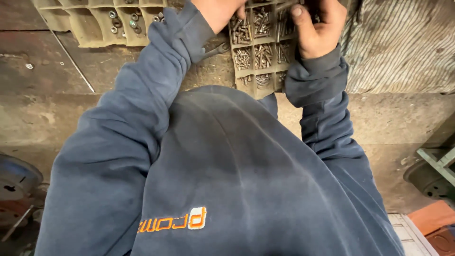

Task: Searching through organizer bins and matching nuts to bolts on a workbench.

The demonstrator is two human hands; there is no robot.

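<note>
Grimy workbench [57, 71], left hand [218, 12] cropped, grip unclear, right hand [317, 28] curled on screw tray [258, 52]

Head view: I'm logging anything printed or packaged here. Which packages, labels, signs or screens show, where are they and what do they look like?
Logo: embroidered on the blue sweatshirt, low left of middle; orange outlined letters, one white block.
Sorting tray: top middle under both hands, tan, square cells of bolts.
Second tray: top left, tan, holding washers.
No signs or screens in view.
</note>
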